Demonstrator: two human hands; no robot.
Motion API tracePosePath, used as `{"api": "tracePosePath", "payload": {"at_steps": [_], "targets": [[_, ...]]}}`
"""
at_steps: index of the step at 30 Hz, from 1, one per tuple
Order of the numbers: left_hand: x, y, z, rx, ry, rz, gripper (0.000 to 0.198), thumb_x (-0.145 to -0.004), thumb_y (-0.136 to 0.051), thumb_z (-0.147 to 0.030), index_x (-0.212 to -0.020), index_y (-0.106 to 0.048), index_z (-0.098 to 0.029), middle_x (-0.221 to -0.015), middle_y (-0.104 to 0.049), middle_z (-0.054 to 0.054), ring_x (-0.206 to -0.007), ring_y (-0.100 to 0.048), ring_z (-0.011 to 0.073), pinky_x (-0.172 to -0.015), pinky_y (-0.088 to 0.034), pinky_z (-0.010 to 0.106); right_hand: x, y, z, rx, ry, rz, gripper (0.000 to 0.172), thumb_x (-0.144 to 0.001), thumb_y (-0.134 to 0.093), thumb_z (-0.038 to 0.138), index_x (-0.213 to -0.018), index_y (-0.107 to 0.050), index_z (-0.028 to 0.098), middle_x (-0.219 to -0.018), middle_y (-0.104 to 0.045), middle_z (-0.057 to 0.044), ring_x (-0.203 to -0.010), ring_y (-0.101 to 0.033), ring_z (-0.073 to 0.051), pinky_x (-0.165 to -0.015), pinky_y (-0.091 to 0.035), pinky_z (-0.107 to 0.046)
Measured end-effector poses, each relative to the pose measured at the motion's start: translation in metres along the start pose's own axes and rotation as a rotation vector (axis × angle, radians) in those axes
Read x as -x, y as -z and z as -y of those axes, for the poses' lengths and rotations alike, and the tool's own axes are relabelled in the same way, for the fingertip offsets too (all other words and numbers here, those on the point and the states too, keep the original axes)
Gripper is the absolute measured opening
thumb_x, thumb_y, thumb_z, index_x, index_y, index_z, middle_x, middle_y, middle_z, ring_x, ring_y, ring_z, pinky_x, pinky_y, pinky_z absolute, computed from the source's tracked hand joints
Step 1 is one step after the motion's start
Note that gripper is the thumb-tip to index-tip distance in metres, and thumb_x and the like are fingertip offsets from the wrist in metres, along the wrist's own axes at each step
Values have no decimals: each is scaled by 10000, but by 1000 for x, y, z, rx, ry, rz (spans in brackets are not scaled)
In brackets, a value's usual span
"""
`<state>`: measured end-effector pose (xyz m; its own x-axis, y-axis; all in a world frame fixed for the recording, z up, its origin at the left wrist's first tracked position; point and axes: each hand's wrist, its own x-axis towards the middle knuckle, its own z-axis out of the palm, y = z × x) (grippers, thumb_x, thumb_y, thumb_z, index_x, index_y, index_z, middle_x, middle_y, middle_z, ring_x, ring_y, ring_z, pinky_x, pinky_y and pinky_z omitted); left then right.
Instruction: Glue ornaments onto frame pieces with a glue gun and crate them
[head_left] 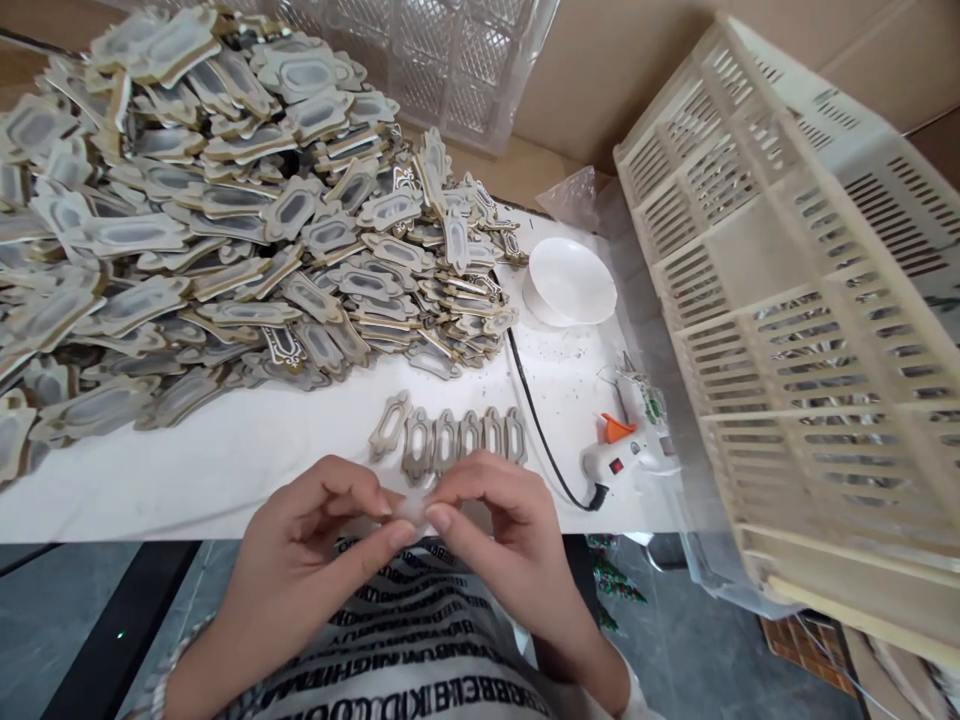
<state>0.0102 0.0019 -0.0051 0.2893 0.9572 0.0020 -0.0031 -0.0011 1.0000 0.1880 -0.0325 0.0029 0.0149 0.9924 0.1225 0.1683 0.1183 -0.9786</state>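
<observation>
Between my fingertips, just past the table's front edge, is a small whitish translucent piece (412, 507); its exact kind is too small and covered to tell. My left hand (315, 540) pinches it from one side, thumb and index finger pressed together. From the other side my right hand (499, 530) grips it the same way. Directly beyond my hands, several ornate frame-shaped plates (445, 440) lie side by side in a row, and the leftmost plate (390, 425) is tilted away from the others.
A big heap of similar plates (247, 220) covers the table's left and back. To the right are a white bowl (571, 282), a white glue gun (619, 460) with an orange trigger, and its black cord (536, 400). A cream plastic crate (750, 240) stands tilted at far right.
</observation>
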Motion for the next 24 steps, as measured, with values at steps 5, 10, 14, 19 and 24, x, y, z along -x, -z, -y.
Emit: {"api": "tracePosePath", "payload": {"at_steps": [5, 10, 14, 19, 24], "targets": [[-2, 2, -1, 6, 12, -25, 198, -751, -715, -84, -767, -634, -264, -652, -700, -116, -552, -679, 44, -543, -505, 37, -4, 0, 3, 155, 100, 25, 144, -954, -652, 166, -818, -670, 211, -763, -662, 14, -732, -589, -127, -681, -467, -266], [1, 6, 2, -4, 54, -76, 178, -764, -752, -125, -760, -638, -263, -700, -739, -107, -609, -714, 52, -603, -538, 44, -14, 6, 6, 142, 90, 71, 189, -981, -632, 204, -794, -614, 225, -737, -628, 40, -711, -566, -127, -676, -440, -279], [7, 6, 1, 26, 156, -165, 228, -767, -864, -290, -762, -638, -259, -765, -773, -81, -698, -754, 79, -685, -579, 69, -29, 6, 2, 262, 71, -59, 185, -981, -633, 194, -800, -629, 234, -749, -639, 36, -754, -560, -149, -732, -432, -311], [13, 7, 3, 36, 127, -246, 298, -761, -880, -439, -723, -652, -253, -739, -763, -64, -705, -758, 92, -710, -593, 78, -46, -9, -4, 571, 71, -48, 145, -962, -667, 200, -824, -708, 220, -802, -659, -9, -829, -544, -204, -759, -404, -353], [13, 17, 12, 0, 50, -137, 171, -814, -830, -274, -763, -667, -256, -773, -784, -50, -721, -776, 119, -706, -612, 106, -51, -19, -9, 690, 34, -7, 126, -949, -691, 215, -836, -745, 229, -809, -675, -15, -856, -560, -222, -755, -375, -365]]}}
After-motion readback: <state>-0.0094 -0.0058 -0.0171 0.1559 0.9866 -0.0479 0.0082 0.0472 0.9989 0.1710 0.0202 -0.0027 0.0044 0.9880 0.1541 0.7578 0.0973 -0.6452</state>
